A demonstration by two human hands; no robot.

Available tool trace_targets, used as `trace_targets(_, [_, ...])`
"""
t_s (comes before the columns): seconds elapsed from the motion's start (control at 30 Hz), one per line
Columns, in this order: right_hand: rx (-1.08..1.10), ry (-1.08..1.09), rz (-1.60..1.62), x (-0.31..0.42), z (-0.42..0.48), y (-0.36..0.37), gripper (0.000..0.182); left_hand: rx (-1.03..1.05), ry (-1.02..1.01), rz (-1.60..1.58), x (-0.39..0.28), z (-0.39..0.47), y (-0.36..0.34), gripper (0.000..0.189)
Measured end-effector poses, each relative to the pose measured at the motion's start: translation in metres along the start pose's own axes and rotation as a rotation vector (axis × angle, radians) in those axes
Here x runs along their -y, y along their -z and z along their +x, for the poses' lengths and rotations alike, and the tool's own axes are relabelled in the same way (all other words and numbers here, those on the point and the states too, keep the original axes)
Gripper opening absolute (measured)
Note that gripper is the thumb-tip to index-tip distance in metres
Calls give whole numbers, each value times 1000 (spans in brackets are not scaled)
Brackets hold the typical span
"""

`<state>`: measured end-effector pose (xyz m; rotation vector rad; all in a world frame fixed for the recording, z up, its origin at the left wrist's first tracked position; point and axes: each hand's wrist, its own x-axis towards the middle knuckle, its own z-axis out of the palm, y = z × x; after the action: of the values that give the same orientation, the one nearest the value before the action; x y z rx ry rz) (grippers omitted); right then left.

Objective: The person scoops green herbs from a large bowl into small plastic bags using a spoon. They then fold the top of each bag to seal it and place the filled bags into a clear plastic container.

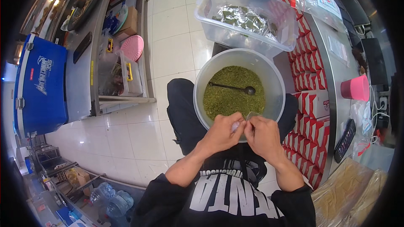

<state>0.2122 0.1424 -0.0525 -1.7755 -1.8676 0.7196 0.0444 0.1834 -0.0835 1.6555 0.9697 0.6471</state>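
A large round clear plastic tub (277,82) stands between my knees, part filled with chopped dried green herb (233,104). A dark spoon (232,87) lies across the herb. Over the tub's near rim, my left hand (225,132) and my right hand (262,134) meet at the fingertips. Both pinch a small clear plastic bag (251,115); most of it is hidden by the fingers. Some whitish clear plastic shows within my left hand. Beyond the tub, a rectangular clear plastic bin (217,26) holds many small clear packets of green herb (243,19).
Stacked red and white boxes (307,78) line the right side beneath a steel counter (322,47) bearing a pink cup (355,88) and a power strip (345,141). At left stand a steel shelf table (94,69) and a blue cooler box (41,85). Large plastic bottles (116,203) are at lower left.
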Motion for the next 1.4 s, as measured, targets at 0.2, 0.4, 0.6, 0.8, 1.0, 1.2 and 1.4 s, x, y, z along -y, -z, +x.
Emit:
trace_targets(0.2, [-72, -22, -15, 4, 17, 13, 14, 73, 54, -182, -6, 9, 12, 12])
trace_targets(0.4, [172, 94, 206, -7, 21, 15, 9, 99, -195, -39, -8, 12, 23, 10])
trace_targets(0.6, [186, 151, 284, -16, 19, 7, 9, 200, -80, 81, 2, 11, 28, 14])
trace_targets(0.8, [-22, -50, 36, -7, 21, 2, 15, -191, 20, 103, 12, 8, -4, 18])
trace_targets(1.0, [-68, -112, -157, 7, 23, 2, 22, -318, -159, 238, 9, 6, -12, 11])
trace_targets(1.2, [-83, -143, -173, 11, 30, 1, 23, -452, -162, 352, 18, 0, 0, 14])
trace_targets(1.4, [296, 87, -21, 2, 56, 19, 25, -191, -437, 321, -4, 10, 39, 43])
